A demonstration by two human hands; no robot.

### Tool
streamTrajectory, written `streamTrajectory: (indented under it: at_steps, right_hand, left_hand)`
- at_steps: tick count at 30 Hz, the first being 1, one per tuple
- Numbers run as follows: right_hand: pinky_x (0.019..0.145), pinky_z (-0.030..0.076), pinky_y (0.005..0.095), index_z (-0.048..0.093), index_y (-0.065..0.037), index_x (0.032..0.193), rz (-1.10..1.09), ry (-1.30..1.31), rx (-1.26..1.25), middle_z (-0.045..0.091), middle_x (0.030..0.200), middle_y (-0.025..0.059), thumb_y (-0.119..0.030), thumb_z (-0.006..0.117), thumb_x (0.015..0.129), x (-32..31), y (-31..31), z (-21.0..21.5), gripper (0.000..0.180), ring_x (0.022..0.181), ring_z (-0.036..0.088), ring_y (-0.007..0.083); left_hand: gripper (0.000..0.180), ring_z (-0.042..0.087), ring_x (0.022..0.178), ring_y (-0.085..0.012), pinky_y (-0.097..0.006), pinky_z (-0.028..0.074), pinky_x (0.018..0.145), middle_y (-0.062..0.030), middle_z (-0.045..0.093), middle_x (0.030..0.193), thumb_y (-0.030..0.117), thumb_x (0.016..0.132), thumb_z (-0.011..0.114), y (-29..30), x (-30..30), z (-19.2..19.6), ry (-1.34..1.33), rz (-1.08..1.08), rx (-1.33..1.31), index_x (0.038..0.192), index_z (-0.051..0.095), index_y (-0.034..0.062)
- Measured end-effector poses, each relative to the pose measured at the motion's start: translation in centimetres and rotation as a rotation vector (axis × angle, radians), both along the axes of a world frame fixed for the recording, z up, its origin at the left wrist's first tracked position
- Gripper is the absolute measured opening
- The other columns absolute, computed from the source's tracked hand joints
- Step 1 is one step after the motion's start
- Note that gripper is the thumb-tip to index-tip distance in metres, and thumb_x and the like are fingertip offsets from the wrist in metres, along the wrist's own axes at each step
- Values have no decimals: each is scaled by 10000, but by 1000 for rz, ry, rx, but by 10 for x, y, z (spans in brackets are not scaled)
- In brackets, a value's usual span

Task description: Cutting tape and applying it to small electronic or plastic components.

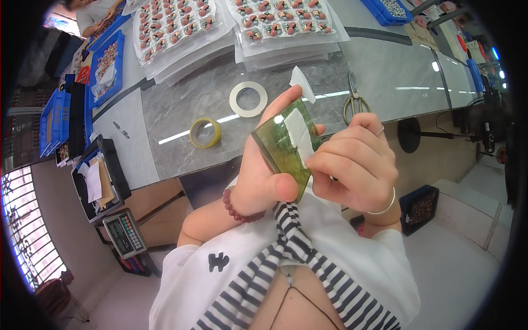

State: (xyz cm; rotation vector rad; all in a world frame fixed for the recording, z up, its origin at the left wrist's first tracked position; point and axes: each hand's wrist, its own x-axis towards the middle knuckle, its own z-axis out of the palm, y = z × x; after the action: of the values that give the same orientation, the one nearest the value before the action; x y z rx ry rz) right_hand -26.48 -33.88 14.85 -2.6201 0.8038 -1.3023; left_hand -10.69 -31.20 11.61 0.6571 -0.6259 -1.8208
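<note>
My left hand (254, 179) grips a flat, translucent green piece (280, 144) with a thick dark edge, tilted up in front of my chest. The thumb lies on its near side; most fingers are hidden behind it. White paper-like pieces (297, 129) lie on its face. With fingertips bent together, my right hand (355, 165) pinches the lower end of this white material at the green piece's right edge. Another white scrap (301, 84) stands at the tip of my left index finger. Beyond my hands, a white tape roll (235, 99) and a yellow tape roll (192, 133) lie on the grey table.
Scissors (355, 99) lie beyond my right hand. Stacked clear trays of small red-and-green pieces (176, 27) fill the table's back. A pen (121, 130), blue bins (107, 66), a black tray (107, 181) and a scale (125, 234) are at left. Another person's hand (99, 26) shows far left.
</note>
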Motion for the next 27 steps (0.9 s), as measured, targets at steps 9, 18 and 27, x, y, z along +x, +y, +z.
streamTrajectory:
  at_steps: [9, 18, 27]
  right_hand:
    - [594, 388, 300, 640, -72, 695, -3, -20, 71, 596, 677, -1, 70, 635, 487, -1, 1, 2, 252, 592, 571, 159]
    - [647, 401, 319, 627, -80, 745, -32, 35, 34, 589, 730, -8, -28, 678, 549, -4, 5, 0, 209, 621, 563, 159]
    - [638, 396, 320, 621, -77, 739, -23, 28, 50, 588, 722, -5, -18, 666, 538, -3, 4, -1, 214, 621, 565, 164]
  left_hand:
    - [1404, 533, 1150, -195, -340, 453, 961, -60, 376, 1371, 654, 425, 847, 1, -1, -4, -10, 16, 8, 1464, 175, -10]
    - [1393, 366, 1270, -188, -412, 416, 1019, -98, 250, 1415, 674, 423, 836, 1, -5, 0, -144, 105, -82, 1445, 223, -46]
    - [1406, 367, 1272, -193, -416, 415, 1022, -108, 259, 1409, 703, 406, 812, 1, -5, -1, -159, 106, -87, 1440, 230, -51]
